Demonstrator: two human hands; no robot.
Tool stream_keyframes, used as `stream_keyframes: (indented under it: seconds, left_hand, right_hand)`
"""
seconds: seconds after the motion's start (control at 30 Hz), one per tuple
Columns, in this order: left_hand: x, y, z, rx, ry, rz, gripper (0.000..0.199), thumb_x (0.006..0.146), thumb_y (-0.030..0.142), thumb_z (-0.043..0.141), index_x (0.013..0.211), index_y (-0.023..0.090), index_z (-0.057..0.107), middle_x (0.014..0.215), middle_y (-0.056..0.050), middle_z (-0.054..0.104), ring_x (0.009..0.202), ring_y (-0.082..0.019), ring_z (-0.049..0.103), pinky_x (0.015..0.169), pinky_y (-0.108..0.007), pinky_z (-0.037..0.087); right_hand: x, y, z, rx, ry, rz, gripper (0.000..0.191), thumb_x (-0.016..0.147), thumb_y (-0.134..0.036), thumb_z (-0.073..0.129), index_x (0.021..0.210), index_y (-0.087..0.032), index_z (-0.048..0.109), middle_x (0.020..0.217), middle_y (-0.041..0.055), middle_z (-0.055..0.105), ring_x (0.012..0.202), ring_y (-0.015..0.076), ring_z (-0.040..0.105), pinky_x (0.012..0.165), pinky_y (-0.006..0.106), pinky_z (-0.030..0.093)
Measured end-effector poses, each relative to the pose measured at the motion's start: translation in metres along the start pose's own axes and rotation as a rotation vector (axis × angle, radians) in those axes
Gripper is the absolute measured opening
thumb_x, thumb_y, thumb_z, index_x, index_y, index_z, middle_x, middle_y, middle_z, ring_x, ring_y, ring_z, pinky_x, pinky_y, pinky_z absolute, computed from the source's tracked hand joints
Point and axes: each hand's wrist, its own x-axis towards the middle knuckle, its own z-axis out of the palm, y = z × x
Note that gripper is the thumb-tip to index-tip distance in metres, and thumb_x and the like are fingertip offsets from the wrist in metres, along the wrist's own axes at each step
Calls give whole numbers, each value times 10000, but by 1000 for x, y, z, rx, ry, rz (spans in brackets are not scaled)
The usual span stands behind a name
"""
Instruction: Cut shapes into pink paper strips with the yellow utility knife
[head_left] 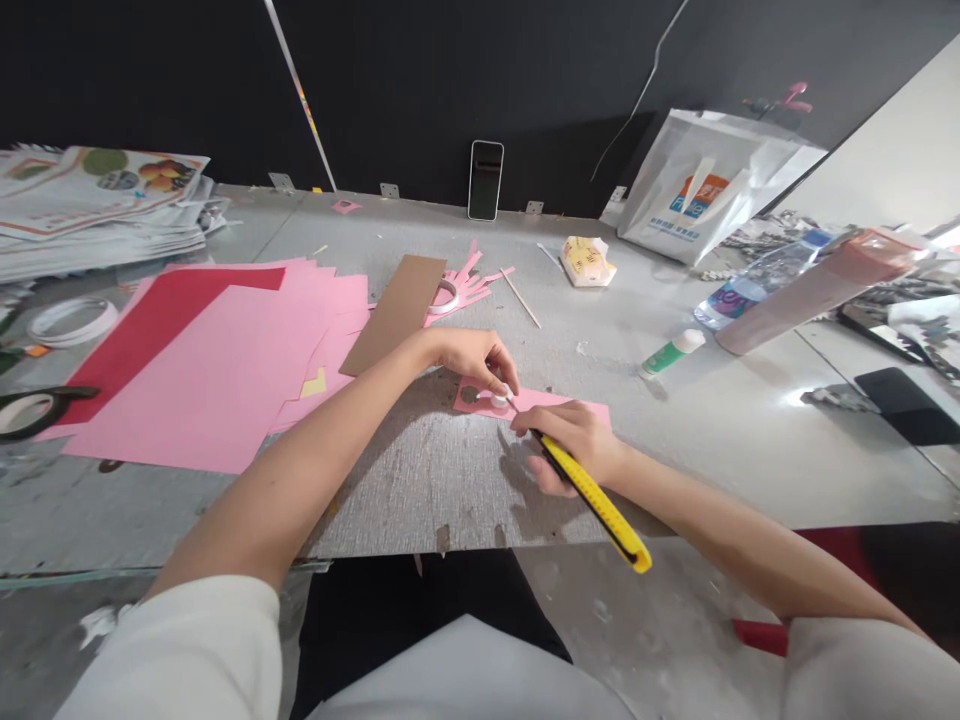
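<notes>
My right hand (566, 438) grips a yellow utility knife (600, 497), its blade pointing away from me toward a small white round cap (501, 399). The cap lies on a pink paper strip (547, 400) near the front of the table. With bent fingers, my left hand (474, 358) holds the cap down against the paper. A round hole (470, 394) shows in the strip left of the cap. The blade tip meets the cap's edge, though whether it has gone into the paper is too small to tell.
Pink paper sheets (202, 370), a brown cardboard piece (397, 310), a white tape roll (445, 297) and black-handled scissors (37, 410) lie to the left. A glue stick (673, 352), a bottle (750, 285) and a plastic bag (686, 190) stand right. A phone (486, 180) leans at the back.
</notes>
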Motion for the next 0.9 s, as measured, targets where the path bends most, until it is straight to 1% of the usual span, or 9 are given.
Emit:
stream_keyframes:
  seconds: [0.07,0.13,0.23,0.33,0.47,0.53,0.6,0.73,0.9]
  left_hand:
    - [1,-1,0,-1,4,17,352,817,462,840,1094,246,871,802,-39,776,689,-145,594,668,-287,387]
    - [1,-1,0,-11,4,36,343,821,470,835,1080,248,875,792,-39,774,692,-145,599,680,-285,402]
    - [2,-4,0,-40,-14,60,359,812,474,840,1099,261,875,792,-41,774,696,-147,607,693,-282,423]
    - [4,-7,0,-51,-19,62,384,794,466,858,1131,283,870,816,-39,782,705,-151,603,716,-286,434]
    - [6,-11,1,-30,12,70,323,810,467,850,1081,294,881,765,-28,761,719,-159,601,782,-298,444]
    - [7,-11,1,-25,19,59,316,815,463,848,1081,296,881,735,-22,749,723,-163,607,803,-302,447]
    - [6,-10,1,-27,20,41,323,818,463,846,1094,298,878,753,-21,760,726,-164,616,805,-303,449]
    - [5,-10,0,-30,13,54,321,821,472,843,1086,293,879,743,-20,757,703,-158,607,782,-302,446]
    - [7,-12,1,-44,-3,81,337,820,477,837,1089,280,878,750,-24,747,677,-147,579,731,-296,431]
  right_hand:
    - [1,-7,7,-58,-69,-16,241,928,-268,501,1142,-201,589,709,-18,629,553,154,590,524,292,467]
    - [2,-13,14,-141,-110,-12,293,916,-215,478,1198,-186,549,697,-24,604,554,166,579,517,302,449]
    - [1,-19,22,-220,-122,40,223,956,-174,495,1176,-206,511,646,-53,549,509,160,516,487,308,396]
    - [-2,-17,26,-246,-134,-25,125,991,-152,518,1082,-238,513,640,-50,550,506,158,512,486,323,376]
    - [-6,-10,29,-281,-169,-55,155,1010,-113,491,1074,-236,559,674,-33,593,544,158,552,517,335,406]
    - [-6,-8,30,-301,-173,-47,162,1014,-104,480,1073,-229,565,687,-32,595,555,154,542,522,330,405]
    - [-5,-7,31,-316,-163,-44,157,1013,-95,480,1064,-221,559,689,-34,582,556,152,515,521,323,389]
    - [-2,-7,31,-299,-155,-35,144,1006,-85,487,1031,-216,542,704,-30,565,571,151,471,526,314,360]
    - [-1,-5,29,-123,-219,34,198,977,-45,457,928,-234,487,751,-22,586,600,138,463,569,290,378]
